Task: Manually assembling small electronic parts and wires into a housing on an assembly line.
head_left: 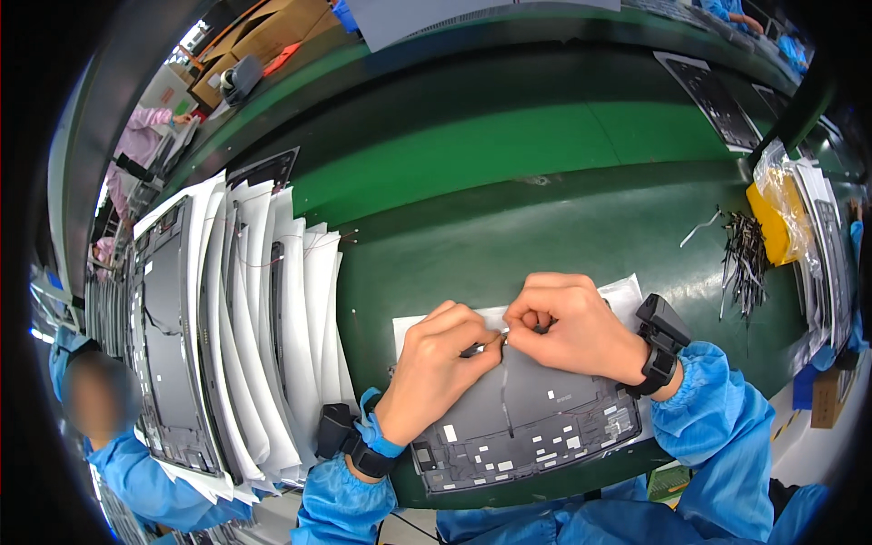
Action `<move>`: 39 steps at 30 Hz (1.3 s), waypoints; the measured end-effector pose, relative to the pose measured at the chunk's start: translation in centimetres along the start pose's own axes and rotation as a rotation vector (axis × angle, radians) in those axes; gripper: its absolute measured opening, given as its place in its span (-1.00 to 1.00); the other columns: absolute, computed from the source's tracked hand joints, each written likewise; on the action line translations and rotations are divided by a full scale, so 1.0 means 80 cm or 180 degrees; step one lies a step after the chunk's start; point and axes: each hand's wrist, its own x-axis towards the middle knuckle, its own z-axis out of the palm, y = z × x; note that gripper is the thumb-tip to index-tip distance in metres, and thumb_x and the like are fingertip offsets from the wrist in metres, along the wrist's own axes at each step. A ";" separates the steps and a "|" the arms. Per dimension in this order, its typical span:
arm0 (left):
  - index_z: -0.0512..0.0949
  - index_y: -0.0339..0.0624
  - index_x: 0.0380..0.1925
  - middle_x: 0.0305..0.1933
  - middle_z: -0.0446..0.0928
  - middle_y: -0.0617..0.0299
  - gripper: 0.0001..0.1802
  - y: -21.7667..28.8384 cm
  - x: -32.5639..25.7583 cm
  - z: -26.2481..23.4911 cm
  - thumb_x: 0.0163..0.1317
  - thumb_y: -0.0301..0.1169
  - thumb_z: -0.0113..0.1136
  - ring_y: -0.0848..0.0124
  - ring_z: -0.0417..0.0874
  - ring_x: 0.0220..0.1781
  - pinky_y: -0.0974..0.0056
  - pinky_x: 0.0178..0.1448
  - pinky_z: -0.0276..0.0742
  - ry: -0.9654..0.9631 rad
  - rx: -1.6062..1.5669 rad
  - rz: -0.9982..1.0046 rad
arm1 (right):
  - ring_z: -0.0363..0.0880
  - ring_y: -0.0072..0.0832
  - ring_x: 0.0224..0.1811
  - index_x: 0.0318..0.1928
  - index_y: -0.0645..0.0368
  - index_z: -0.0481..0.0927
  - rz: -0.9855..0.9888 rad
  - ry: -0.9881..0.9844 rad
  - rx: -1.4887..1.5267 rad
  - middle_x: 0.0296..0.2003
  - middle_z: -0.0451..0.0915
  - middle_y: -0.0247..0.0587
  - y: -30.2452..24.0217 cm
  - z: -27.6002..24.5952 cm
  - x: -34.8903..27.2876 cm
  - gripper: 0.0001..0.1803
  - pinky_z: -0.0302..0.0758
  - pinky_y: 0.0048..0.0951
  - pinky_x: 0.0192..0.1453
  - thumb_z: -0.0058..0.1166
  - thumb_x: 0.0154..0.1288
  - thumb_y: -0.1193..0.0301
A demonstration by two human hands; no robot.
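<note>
A dark grey flat panel [536, 413] with small white stickers lies on a white sheet [627, 295] at the near edge of the green bench. My left hand [440, 359] and my right hand [568, 327] meet over the panel's far edge, fingertips pinched together on a thin dark strip or cable there. What exactly sits between the fingertips is too small to tell. Both wrists carry black bands over blue sleeves.
At left stands a fanned stack of grey panels interleaved with white sheets [245, 327]. A pile of thin dark strips [747, 263] lies right, beside a yellow bag [772, 218] and more panels [831, 263]. A green belt [509, 145] runs behind. Another person in blue [118, 454] is lower left.
</note>
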 end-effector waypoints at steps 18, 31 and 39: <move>0.74 -0.30 -0.32 -0.32 0.65 0.17 -0.81 -0.011 -0.018 0.001 0.01 -0.60 0.52 0.23 0.66 -0.26 0.19 -0.21 0.59 0.0221 -0.0229 0.0018 | 0.56 -0.24 -0.45 -0.47 0.23 0.65 -0.0829 -0.0350 -0.0747 -0.51 0.52 -0.23 -0.010 0.000 0.004 -0.87 0.51 -0.23 -0.43 0.39 0.00 0.59; 0.75 -0.29 -0.37 -0.33 0.68 0.14 -0.84 -0.003 -0.014 0.001 0.00 -0.59 0.52 0.20 0.69 -0.27 0.18 -0.18 0.62 0.0157 -0.0101 -0.0207 | 0.57 -0.30 -0.48 -0.45 0.21 0.66 -0.0652 -0.0318 -0.0607 -0.53 0.53 -0.26 -0.008 0.002 0.002 -0.87 0.49 -0.26 -0.46 0.40 0.00 0.58; 0.74 -0.30 -0.38 -0.34 0.66 0.15 -0.83 -0.005 -0.014 0.004 -0.01 -0.58 0.53 0.20 0.68 -0.28 0.17 -0.20 0.62 0.0159 -0.0146 -0.0211 | 0.56 -0.24 -0.47 -0.49 0.23 0.63 -0.0673 -0.0268 -0.0609 -0.54 0.51 -0.25 -0.008 0.004 0.000 -0.86 0.48 -0.20 -0.46 0.39 -0.02 0.57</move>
